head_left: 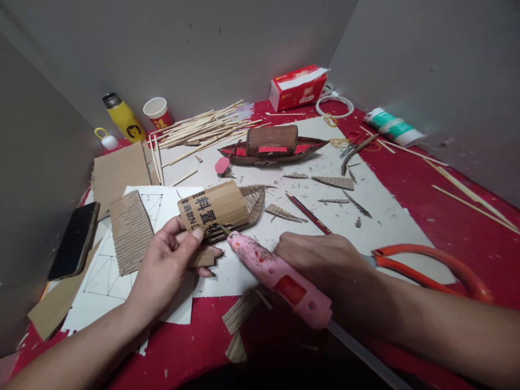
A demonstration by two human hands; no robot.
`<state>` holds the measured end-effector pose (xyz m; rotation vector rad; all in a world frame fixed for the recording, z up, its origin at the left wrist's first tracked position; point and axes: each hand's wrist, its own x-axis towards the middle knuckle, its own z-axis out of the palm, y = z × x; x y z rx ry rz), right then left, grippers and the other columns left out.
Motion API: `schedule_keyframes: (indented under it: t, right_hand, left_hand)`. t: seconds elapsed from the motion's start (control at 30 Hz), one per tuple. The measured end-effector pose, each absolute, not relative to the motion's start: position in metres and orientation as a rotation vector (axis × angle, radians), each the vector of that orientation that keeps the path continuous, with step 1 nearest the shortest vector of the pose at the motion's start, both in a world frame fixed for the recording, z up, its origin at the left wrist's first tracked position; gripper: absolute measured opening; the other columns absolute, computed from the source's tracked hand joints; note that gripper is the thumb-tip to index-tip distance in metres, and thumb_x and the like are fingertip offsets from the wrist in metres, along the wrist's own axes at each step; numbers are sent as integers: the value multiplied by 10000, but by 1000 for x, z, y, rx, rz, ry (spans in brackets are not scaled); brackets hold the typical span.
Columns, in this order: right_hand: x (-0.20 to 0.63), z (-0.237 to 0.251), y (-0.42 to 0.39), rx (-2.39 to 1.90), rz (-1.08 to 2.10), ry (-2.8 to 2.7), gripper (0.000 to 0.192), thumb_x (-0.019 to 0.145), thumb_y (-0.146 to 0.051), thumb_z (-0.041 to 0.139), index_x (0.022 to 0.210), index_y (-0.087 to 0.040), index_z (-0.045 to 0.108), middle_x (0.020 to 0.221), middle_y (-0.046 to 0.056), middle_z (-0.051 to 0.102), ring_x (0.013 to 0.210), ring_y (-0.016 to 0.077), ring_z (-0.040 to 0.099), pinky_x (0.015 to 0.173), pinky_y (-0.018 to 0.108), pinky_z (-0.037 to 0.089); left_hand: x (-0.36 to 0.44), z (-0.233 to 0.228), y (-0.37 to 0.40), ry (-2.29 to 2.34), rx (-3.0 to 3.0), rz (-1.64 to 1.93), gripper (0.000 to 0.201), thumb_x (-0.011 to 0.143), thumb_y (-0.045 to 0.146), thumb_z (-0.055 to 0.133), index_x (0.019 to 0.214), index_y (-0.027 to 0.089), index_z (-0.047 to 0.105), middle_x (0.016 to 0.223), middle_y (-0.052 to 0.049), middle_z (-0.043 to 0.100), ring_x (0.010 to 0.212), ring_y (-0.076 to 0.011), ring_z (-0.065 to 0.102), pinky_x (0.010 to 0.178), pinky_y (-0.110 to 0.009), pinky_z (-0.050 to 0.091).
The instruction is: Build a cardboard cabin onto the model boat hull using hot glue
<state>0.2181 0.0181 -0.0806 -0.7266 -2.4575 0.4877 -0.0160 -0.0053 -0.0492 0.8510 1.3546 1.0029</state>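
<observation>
My left hand (pixel 174 254) grips a small cardboard boat (pixel 221 208) by its near end. The boat has a curved cardboard canopy with dark printed characters, and a pointed hull end shows at the right. A short cardboard strip (pixel 203 258) lies across the fingers of that hand. My right hand (pixel 317 260) is closed around a pink hot glue gun (pixel 276 276), a clear glue stick poking out of its back. The gun's nozzle is at the lower edge of the canopy; whether it touches cannot be made out.
A finished-looking brown boat model (pixel 272 143) stands behind, near wooden sticks (pixel 203 130). Cardboard scraps (pixel 333 182), a pencil (pixel 309 212) and orange-handled scissors (pixel 430 265) lie rightward. Leftward are a phone (pixel 74 241), corrugated cardboard (pixel 130 230) and drawn paper (pixel 105 273). A yellow bottle (pixel 124 119) and tissue pack (pixel 298 89) stand behind.
</observation>
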Motion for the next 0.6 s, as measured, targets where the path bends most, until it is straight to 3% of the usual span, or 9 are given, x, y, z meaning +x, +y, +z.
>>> schedule_keyframes:
  t: [0.13,0.3,0.6]
  right_hand:
    - [221,-84,18,-764,455,-2425,71,791,-235,502,732,-205,526,617,-19,511,497,110,414,472,263,242]
    - [224,-86,19,-767,459,-2416,156,755,-225,496,673,-227,363,563,-38,449,437,99,357,428,256,220]
    - [228,-85,18,-739,511,-2417,148,801,-192,471,708,-235,363,564,-37,435,456,114,419,416,252,272]
  left_hand:
    - [-15,-48,-5,1357,856,1010,363,837,299,684,1134,138,551,885,-88,712,764,-222,733,457,-193,550]
    - [-15,-48,-6,1346,831,1027,326,826,281,680,1086,135,550,835,-66,698,723,-214,728,437,-195,543]
    - [-12,-46,-5,1322,760,1035,207,856,224,619,1021,139,526,717,-34,666,628,-168,698,434,-180,518]
